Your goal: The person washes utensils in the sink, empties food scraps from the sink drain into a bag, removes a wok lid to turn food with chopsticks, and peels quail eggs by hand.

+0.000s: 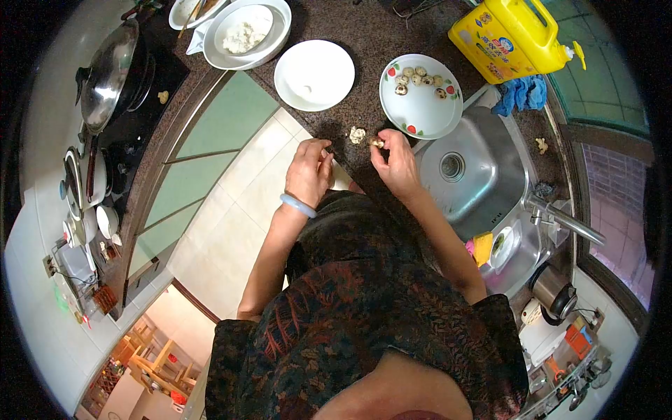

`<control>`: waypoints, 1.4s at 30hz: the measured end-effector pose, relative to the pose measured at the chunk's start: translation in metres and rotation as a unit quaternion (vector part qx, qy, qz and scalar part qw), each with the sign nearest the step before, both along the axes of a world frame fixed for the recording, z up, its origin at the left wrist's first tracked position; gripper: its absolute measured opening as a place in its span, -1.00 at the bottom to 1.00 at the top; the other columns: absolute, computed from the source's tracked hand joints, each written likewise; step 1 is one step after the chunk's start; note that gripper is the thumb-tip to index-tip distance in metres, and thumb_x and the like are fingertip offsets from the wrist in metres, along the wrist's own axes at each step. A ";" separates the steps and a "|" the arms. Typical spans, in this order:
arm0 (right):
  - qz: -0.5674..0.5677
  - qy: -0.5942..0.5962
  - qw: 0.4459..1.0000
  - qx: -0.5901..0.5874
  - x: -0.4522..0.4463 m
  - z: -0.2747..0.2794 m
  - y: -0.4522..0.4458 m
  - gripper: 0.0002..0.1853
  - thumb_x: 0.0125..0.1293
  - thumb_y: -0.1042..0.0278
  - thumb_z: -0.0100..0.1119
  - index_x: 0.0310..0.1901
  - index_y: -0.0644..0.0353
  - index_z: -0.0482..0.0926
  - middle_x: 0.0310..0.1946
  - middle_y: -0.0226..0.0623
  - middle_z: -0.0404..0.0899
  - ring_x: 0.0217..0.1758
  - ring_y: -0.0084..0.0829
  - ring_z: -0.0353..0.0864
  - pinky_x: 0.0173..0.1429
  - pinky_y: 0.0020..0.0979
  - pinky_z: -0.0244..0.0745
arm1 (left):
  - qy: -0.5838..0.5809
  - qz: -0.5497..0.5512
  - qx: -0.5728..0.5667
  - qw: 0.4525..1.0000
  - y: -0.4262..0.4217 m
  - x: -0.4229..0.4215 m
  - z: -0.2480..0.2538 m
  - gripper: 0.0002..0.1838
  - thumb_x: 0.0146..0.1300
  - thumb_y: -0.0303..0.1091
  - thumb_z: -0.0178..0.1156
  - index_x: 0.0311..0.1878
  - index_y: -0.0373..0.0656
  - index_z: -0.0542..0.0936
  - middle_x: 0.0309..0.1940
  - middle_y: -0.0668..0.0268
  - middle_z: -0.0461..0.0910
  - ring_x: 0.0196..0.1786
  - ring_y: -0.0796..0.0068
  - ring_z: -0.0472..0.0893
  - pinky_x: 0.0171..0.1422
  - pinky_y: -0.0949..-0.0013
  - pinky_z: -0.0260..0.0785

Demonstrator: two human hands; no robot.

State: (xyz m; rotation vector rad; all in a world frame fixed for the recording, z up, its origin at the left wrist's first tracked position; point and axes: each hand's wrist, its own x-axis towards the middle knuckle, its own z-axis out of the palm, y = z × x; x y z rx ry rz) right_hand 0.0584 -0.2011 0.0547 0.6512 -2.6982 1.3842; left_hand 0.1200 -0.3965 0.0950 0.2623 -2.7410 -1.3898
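Observation:
My right hand (397, 164) pinches a small speckled quail egg (378, 143) at the counter edge. Facing it, my left hand (308, 173) has loosely curved fingers, thumb apart, and nothing visible between them. A small heap of broken eggshell (358, 134) lies on the counter between and just beyond the hands. Further back is a white bowl (314, 63) with a small whitish piece (306, 89) at its near side. Several whole quail eggs (420, 75) rest on a white plate with red decorations (413, 112), beyond my right hand.
A steel sink (483, 178) with a faucet (570, 222) is at the right. Behind it stand a yellow jug (505, 42) and a blue cloth (521, 94). Nested bowls (281, 42) holding white food (243, 37) sit back left, near a wok (112, 77) on the stove.

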 end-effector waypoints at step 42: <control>-0.004 -0.082 0.993 -0.090 -0.006 0.085 -0.018 -0.80 0.18 0.50 0.27 -0.14 0.27 0.58 -0.30 -0.15 0.63 -0.29 -0.23 0.64 -0.21 -0.36 0.52 | -0.052 0.043 0.494 0.867 0.022 -0.031 0.035 -0.73 0.29 -0.52 0.19 0.05 -0.31 0.55 -0.19 0.29 0.64 -0.21 0.60 0.60 -0.05 0.51 0.51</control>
